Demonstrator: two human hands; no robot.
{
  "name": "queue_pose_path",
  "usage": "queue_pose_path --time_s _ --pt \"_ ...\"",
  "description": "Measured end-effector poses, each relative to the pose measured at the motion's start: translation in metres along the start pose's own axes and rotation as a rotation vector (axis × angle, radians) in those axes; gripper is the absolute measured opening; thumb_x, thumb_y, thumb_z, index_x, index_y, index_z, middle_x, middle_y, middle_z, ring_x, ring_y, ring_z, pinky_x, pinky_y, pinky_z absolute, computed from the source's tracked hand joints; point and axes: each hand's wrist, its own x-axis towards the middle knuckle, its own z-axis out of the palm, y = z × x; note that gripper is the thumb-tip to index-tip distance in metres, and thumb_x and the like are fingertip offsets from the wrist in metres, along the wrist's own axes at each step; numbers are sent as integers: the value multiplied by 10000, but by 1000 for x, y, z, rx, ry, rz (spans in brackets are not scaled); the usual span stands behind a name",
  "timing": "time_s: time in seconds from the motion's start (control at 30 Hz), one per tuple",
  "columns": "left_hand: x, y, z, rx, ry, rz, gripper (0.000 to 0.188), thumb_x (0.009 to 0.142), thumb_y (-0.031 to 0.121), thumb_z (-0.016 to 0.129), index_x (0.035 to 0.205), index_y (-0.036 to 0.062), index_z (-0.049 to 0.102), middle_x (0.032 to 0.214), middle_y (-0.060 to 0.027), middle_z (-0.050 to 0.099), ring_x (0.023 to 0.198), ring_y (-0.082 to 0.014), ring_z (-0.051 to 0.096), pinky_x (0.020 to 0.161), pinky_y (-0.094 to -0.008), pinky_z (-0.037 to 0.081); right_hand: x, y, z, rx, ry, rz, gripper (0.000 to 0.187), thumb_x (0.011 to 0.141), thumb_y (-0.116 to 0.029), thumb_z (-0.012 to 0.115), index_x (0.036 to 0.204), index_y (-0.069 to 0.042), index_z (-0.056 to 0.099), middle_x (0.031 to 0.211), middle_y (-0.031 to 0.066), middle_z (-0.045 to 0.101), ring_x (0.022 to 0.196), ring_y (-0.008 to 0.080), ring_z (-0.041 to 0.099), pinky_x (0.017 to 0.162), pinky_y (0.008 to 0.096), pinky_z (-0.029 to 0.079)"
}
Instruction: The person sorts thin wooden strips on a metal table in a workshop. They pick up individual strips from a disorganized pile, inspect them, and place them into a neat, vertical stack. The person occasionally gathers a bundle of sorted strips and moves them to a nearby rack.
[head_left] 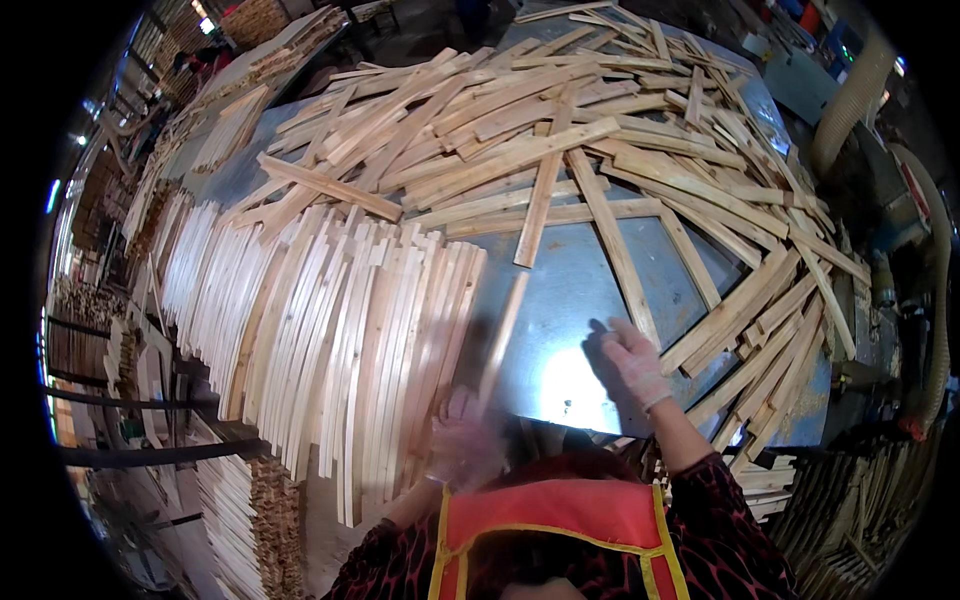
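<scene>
My left hand (466, 438), in a pale glove, is smeared by motion at the right end of a row of wooden strips (350, 330) laid side by side. A narrow wooden strip (506, 335), also blurred, slants with its lower end close to these fingers; whether they grip it I cannot tell. My right hand (634, 366), gloved too, hovers over the metal tabletop (520, 375) with fingers extended and nothing in them. Just beyond it lies the near end of a longer wooden slat (612, 245).
A jumbled heap of wooden slats (500, 120) covers the far part of the table, with more slats (765, 370) along its right side. Stacked strips (240, 520) stand below at the left. A ribbed hose (855, 100) hangs at the far right.
</scene>
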Motion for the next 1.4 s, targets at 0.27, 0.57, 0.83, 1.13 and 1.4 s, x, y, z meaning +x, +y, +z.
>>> queue_pose_path --time_s 0.27,0.57,0.83,1.13,1.4 --pt "26 -28 56 119 38 -111 668 949 225 605 1579 69 447 1583 -184 450 1496 -432 411 1127 -589 435 202 1 101 -182 54 6 433 923 -338 705 1191 -2 653 1112 231 749 1087 359 716 955 390 541" --pt "44 -23 10 198 30 -88 472 906 171 616 1370 89 619 1447 -138 531 1286 -377 555 1037 -546 507 273 -54 122 433 -141 212 305 937 -165 753 1190 -54 622 1049 126 742 916 237 735 698 350 586" --pt "79 2 -37 -308 -139 -196 568 967 373 684 1413 30 610 1380 -245 620 1220 -420 637 1011 -524 539 50 2 58 848 -522 447 379 989 -151 761 1335 -85 619 1099 45 728 904 175 705 721 298 590" --pt "56 23 -3 -899 -292 -346 423 974 401 613 1212 66 714 1136 -257 731 1078 -455 691 936 -530 532 -29 -27 96 -587 -1266 -258 395 1013 -206 728 1355 -12 692 1258 98 742 1133 227 680 1009 364 553" --pt "16 22 23 -351 -45 -406 314 940 260 683 1232 147 703 1241 -139 668 1147 -385 662 931 -508 540 137 -66 74 -989 -196 -430 587 893 -377 755 1376 -101 568 1241 218 715 1123 406 703 966 513 564"
